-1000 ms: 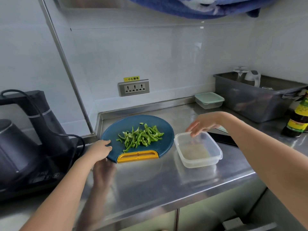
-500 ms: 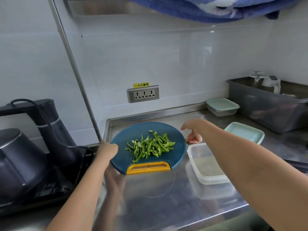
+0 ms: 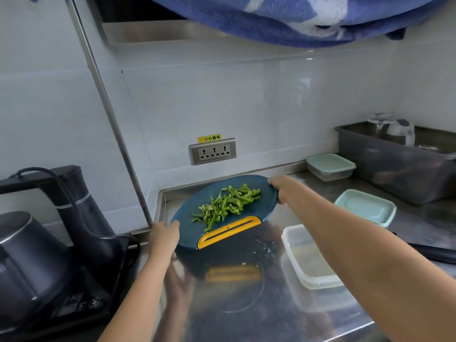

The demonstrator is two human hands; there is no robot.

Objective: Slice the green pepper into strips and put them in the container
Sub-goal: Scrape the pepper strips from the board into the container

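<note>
A pile of green pepper strips (image 3: 225,206) lies on a round blue cutting board (image 3: 187,233) with a yellow handle slot. The board is lifted off the steel counter and tilted, its right side higher. My left hand (image 3: 164,236) grips its lower left edge. My right hand (image 3: 281,187) grips its upper right edge. An open clear plastic container (image 3: 308,257) stands on the counter to the right of the board, below my right forearm, with nothing green in it.
A pale green lid (image 3: 365,208) lies right of the container, and a closed lidded box (image 3: 330,166) stands behind it. A grey tub (image 3: 399,166) fills the back right. A black kettle and base (image 3: 49,243) crowd the left. A wall socket (image 3: 213,151) is behind.
My right hand went from the container to the board's far right edge and took hold. Both hands have lifted and tilted the board off the counter.
</note>
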